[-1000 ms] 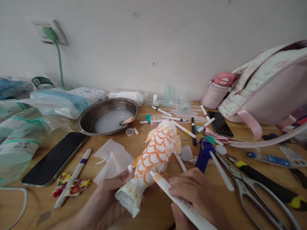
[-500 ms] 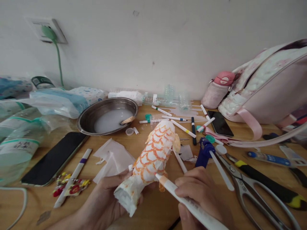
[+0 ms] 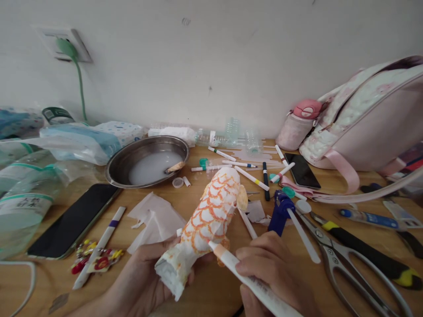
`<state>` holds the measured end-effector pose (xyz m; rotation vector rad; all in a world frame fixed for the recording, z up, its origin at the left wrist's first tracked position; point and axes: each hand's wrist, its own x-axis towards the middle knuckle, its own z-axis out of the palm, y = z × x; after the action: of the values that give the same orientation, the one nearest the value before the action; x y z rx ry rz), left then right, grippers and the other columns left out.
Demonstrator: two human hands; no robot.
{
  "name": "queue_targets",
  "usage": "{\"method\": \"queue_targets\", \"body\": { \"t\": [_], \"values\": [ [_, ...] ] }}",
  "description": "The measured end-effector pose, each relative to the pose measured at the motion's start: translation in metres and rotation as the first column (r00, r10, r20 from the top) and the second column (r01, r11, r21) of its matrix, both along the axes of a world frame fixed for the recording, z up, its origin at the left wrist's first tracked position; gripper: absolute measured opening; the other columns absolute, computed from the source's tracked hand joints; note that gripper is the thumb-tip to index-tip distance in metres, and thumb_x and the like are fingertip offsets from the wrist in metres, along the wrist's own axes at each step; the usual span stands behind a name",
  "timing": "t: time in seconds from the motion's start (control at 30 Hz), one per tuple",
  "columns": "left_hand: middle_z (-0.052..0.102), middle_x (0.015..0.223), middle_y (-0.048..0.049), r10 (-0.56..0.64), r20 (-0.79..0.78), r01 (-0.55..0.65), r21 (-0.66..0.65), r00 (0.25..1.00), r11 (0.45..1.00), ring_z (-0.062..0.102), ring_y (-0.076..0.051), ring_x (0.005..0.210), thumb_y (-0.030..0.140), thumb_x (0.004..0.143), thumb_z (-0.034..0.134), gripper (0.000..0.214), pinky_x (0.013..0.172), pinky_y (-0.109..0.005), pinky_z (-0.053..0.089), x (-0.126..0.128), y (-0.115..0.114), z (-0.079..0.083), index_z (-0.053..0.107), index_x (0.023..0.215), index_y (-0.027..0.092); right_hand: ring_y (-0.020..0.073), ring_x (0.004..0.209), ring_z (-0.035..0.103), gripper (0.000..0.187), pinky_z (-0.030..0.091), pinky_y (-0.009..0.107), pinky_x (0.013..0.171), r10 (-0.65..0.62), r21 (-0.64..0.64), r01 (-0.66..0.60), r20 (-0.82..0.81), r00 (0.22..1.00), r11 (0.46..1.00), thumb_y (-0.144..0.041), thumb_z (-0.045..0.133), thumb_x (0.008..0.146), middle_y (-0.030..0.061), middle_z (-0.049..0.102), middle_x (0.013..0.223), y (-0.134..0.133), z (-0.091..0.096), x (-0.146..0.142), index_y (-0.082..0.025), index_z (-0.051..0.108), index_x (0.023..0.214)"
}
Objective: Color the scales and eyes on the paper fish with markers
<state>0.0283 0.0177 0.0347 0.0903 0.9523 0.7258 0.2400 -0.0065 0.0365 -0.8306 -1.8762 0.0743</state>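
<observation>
A white paper fish (image 3: 211,211) with orange scale lines and an open, ragged tail end is held up over the table. My left hand (image 3: 148,273) is wrapped around its tail part from below; some fingers are hidden behind it. My right hand (image 3: 271,268) grips a white marker (image 3: 243,270) with an orange band, and the marker's tip touches the fish's side near the tail. Small yellowish fins stick out from the fish's right side. Behind the fish lie several loose markers, among them one with a yellow band (image 3: 251,178).
On the left are a metal bowl (image 3: 114,171) of cloudy liquid, a black phone (image 3: 72,220), a purple-banded marker (image 3: 104,242) and white paper (image 3: 155,220). Rightward lie a blue glue gun (image 3: 280,209), scissors (image 3: 343,259), another phone (image 3: 302,169) and a pink backpack (image 3: 373,119).
The marker tip has shifted slightly left along the fish's lower side, and my right hand has moved with it. My left hand still holds the fish in nearly the same place.
</observation>
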Motion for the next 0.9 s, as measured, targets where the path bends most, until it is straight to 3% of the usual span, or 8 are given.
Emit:
{"method": "queue_targets", "body": {
  "t": [0.17, 0.33, 0.57, 0.8, 0.9],
  "values": [
    [0.081, 0.074, -0.0159, 0.024, -0.019, -0.024, 0.000, 1.000, 1.000, 0.069, -0.021, 0.040, 0.012, 0.035, 0.096, 0.047, 0.040, -0.024, 0.057, 0.001, -0.001, 0.000, 0.080, 0.079, 0.007, 0.0119, 0.061, 0.057, 0.022, 0.047, 0.027, 0.059, -0.050, -0.027, 0.050, -0.012, 0.999, 0.998, -0.004, 0.050, 0.073, -0.0009, 0.067, 0.070, -0.002, -0.001, 0.002, -0.019, 0.054, 0.089],
    [0.081, 0.071, -0.0111, 0.040, -0.112, -0.038, 0.021, 0.993, 0.999, 0.070, -0.020, 0.047, 0.024, 0.037, 0.100, 0.049, 0.049, -0.028, 0.063, 0.000, -0.003, -0.005, 0.081, 0.080, 0.011, 0.0099, 0.061, 0.058, 0.019, 0.045, 0.027, 0.058, 0.016, 0.039, -0.017, 0.038, 0.999, 0.999, -0.006, 0.052, 0.076, -0.0009, 0.072, 0.075, 0.002, -0.003, -0.002, -0.017, 0.055, 0.092],
    [0.082, 0.078, -0.0093, 0.034, -0.048, -0.031, 0.058, 0.998, 0.998, 0.070, -0.018, 0.049, 0.018, 0.038, 0.099, 0.044, 0.047, -0.026, 0.062, 0.002, -0.003, -0.005, 0.081, 0.077, 0.016, 0.0115, 0.060, 0.054, 0.015, 0.043, 0.028, 0.058, -0.016, -0.005, 0.016, -0.002, 1.000, 1.000, -0.006, 0.051, 0.077, -0.0012, 0.066, 0.067, -0.001, -0.005, -0.005, -0.019, 0.054, 0.084],
    [0.082, 0.081, -0.0127, 0.012, -0.006, -0.011, 0.073, 1.000, 0.997, 0.072, -0.019, 0.051, 0.014, 0.047, 0.096, 0.043, 0.050, -0.027, 0.063, -0.002, -0.005, -0.011, 0.080, 0.087, 0.011, 0.0106, 0.061, 0.057, 0.020, 0.046, 0.027, 0.058, 0.027, 0.010, -0.028, 0.063, 0.998, 1.000, -0.004, 0.052, 0.074, -0.0015, 0.070, 0.072, 0.003, -0.001, 0.001, -0.018, 0.055, 0.088],
    [0.082, 0.077, -0.0147, 0.002, 0.054, -0.004, 0.025, 0.999, 1.000, 0.073, -0.024, 0.050, 0.012, 0.052, 0.092, 0.037, 0.051, -0.029, 0.063, -0.003, -0.004, -0.010, 0.080, 0.087, 0.010, 0.0112, 0.060, 0.059, 0.023, 0.047, 0.026, 0.057, -0.018, -0.004, 0.018, 0.014, 1.000, 1.000, -0.003, 0.051, 0.071, -0.0015, 0.067, 0.068, 0.003, 0.003, 0.003, -0.019, 0.054, 0.088]
  ]
}}
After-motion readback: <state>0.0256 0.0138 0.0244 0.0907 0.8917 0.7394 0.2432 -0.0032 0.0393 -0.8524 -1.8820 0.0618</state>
